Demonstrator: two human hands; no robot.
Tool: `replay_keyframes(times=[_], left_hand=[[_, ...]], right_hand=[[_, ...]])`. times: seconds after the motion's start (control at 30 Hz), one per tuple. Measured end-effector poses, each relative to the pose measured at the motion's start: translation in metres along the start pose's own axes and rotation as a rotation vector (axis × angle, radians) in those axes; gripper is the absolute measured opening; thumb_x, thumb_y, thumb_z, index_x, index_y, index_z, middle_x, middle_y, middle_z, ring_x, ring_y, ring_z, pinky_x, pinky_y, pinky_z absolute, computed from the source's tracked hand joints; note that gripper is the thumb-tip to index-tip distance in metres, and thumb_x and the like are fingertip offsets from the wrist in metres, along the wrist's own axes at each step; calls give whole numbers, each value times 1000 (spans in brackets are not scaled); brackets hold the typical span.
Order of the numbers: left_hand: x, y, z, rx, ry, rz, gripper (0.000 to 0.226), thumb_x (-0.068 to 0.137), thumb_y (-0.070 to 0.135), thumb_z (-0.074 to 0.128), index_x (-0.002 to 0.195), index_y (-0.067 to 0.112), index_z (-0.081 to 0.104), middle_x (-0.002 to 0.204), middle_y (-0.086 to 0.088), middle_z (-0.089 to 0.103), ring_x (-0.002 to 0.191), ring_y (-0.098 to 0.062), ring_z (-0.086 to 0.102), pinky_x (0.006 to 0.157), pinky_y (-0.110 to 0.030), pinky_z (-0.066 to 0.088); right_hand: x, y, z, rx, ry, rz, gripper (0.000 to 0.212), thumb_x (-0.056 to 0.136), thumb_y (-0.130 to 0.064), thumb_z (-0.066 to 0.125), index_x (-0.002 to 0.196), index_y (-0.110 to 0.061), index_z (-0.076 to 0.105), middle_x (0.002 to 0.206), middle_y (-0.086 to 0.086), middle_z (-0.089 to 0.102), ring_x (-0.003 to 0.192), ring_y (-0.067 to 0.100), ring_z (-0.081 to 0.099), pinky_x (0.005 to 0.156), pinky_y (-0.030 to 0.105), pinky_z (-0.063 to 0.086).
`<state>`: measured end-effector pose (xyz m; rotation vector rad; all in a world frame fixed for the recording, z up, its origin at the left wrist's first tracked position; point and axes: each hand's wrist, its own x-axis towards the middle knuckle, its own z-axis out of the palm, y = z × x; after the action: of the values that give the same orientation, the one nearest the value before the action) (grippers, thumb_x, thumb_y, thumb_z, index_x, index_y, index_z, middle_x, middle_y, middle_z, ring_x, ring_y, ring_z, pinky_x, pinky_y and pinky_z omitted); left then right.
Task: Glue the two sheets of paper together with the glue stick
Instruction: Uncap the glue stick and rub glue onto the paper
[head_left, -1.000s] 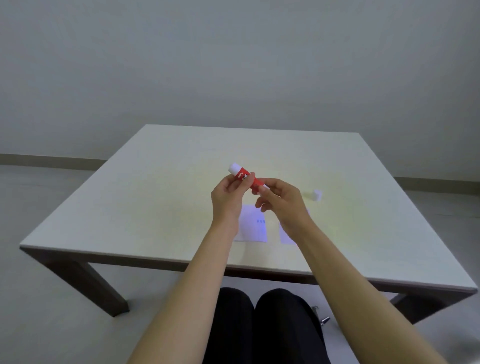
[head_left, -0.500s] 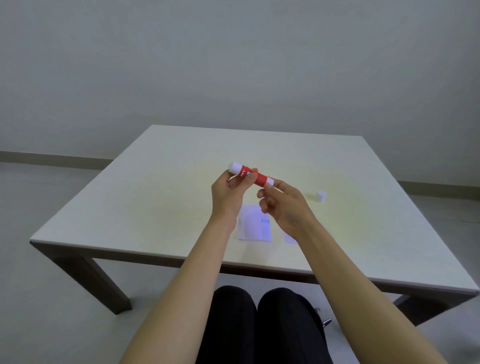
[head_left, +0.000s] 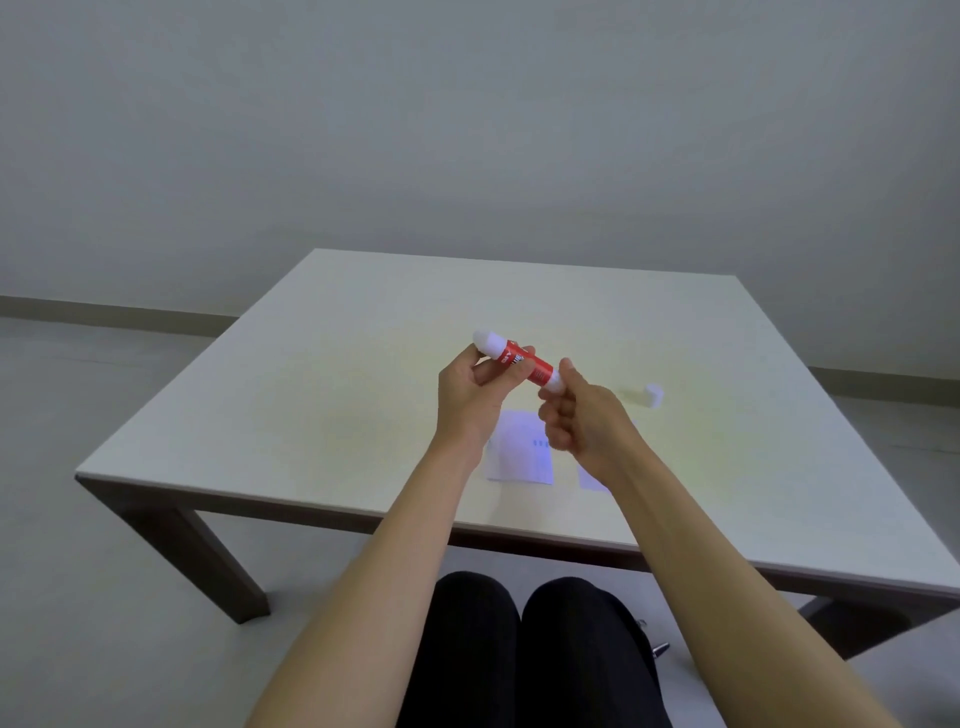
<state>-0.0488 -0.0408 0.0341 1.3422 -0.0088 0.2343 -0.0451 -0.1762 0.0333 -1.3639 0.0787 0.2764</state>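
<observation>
Glue stick (head_left: 519, 360): pinched mid-barrel by left hand (head_left: 470, 400), right hand (head_left: 582, 423) fingertips pinching its near-right end, probably to twist; paper sheets (head_left: 519, 452) lie flat below, awaiting glue.

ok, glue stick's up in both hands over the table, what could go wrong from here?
1. The cap lies loose on the table, right of the hands; a sweep of the right hand could knock it off.
2. The two sheets lie apart near the front edge, under the forearms; a lowered arm may shift them.
3. The left hand pinches the glue stick lightly; it might slip while the right hand works its end.
</observation>
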Motion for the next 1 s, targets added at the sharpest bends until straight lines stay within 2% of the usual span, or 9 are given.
replay_keyframes(times=[0.07, 0.2, 0.27, 0.43, 0.6, 0.73, 0.83, 0.9, 1.0], left_hand=[[-1, 0, 0, 11, -9, 6, 14, 76, 16, 74, 83, 27, 67, 91, 10, 77, 92, -5, 71, 79, -14, 46], [-1, -2, -1, 46, 31, 34, 16, 74, 16, 75, 83, 26, 67, 93, 6, 77, 94, -12, 71, 87, -25, 50], [-2, -2, -1, 34, 30, 25, 15, 74, 18, 75, 83, 27, 68, 92, 6, 77, 95, -11, 71, 86, -24, 48], [-2, -2, -1, 66, -21, 24, 15, 75, 20, 75, 85, 29, 68, 91, 11, 77, 93, -7, 71, 83, -19, 46], [-2, -4, -2, 34, 8, -1, 14, 76, 15, 74, 83, 26, 70, 89, 9, 77, 89, -5, 71, 72, -7, 48], [-3, -9, -2, 24, -37, -34, 13, 77, 16, 74, 85, 25, 69, 89, 10, 77, 92, -4, 70, 77, -11, 46], [-4, -12, -2, 17, -67, -52, 13, 78, 18, 73, 88, 25, 69, 91, 10, 77, 94, -3, 70, 78, -11, 44], [-4, -13, -2, 4, -80, -61, 14, 78, 18, 73, 88, 27, 70, 92, 10, 77, 94, -2, 69, 75, -8, 45], [-4, -17, -3, -16, -96, -85, 14, 77, 18, 73, 88, 27, 72, 92, 10, 77, 92, -3, 70, 79, -14, 46]], right_hand=[[0, -1, 0, -112, 17, 10, 45, 96, -45, 41, 72, -9, 56, 50, -1, 48, 37, 14, 40, 39, 21, 34], [0, 6, -6, -63, -91, -230, 20, 95, -19, 51, 108, -7, 59, 70, 3, 61, 54, 18, 54, 54, 25, 48], [1, 10, -7, 16, -97, -239, 17, 96, -18, 50, 101, -6, 60, 62, 1, 57, 55, 21, 50, 52, 25, 45], [1, 7, -5, -101, -18, 26, 50, 93, -52, 41, 69, -10, 54, 52, 1, 43, 39, 16, 38, 39, 22, 34], [0, 9, -9, 74, -130, -175, 17, 96, -22, 50, 101, -7, 56, 72, 8, 57, 50, 19, 53, 48, 25, 45], [1, 8, -8, 1, -64, 56, 42, 96, -44, 42, 79, -8, 53, 47, -2, 42, 34, 11, 32, 33, 19, 27], [5, 9, -8, 63, 10, 230, 52, 91, -56, 44, 62, -12, 45, 44, -4, 31, 33, 10, 24, 29, 17, 19], [4, 10, -10, 131, -3, 244, 54, 90, -57, 43, 62, -12, 49, 44, -2, 40, 33, 12, 31, 30, 18, 26], [3, 12, -10, 155, -129, 102, 50, 92, -53, 44, 89, -10, 69, 63, 3, 61, 46, 17, 50, 46, 24, 45]])
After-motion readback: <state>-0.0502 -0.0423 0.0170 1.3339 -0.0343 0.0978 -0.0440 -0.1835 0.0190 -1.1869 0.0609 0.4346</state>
